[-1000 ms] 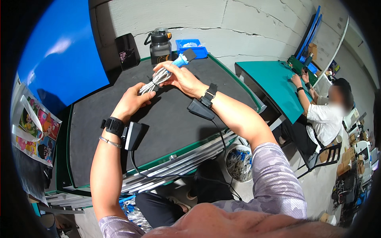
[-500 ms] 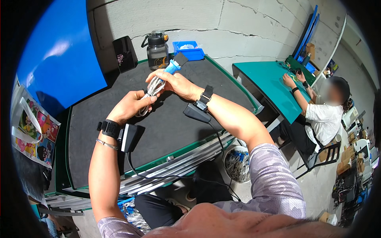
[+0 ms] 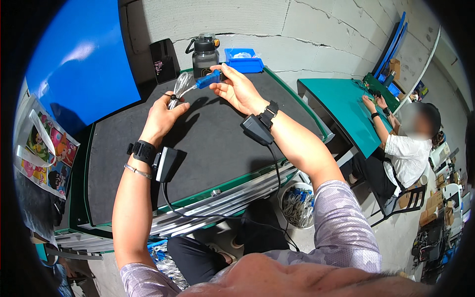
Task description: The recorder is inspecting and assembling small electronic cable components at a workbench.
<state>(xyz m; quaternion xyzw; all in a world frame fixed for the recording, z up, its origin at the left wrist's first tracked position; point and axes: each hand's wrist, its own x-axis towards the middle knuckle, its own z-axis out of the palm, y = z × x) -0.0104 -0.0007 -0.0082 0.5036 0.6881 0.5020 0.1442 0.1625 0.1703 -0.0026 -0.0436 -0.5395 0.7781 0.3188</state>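
Note:
A coiled light-grey cable is pinched in my left hand, above the dark mat on the bench. A dark tie sits around the coil by my left fingers. From the coil a short length of cable runs to a blue connector. My right hand grips that connector near its far end, thumb and forefinger curled over it. The connector's tip is partly hidden by the fingers. Both wrists carry black straps with small boxes and leads.
A dark bottle, a phone and a blue tray stand at the back. A bucket of cables and a blue box of cables sit below the bench. A co-worker sits at the green table on the right.
The cable has moved away from me and been raised. My right hand has shifted from the coil to the connector, which now lies further from the coil. The view has shifted slightly.

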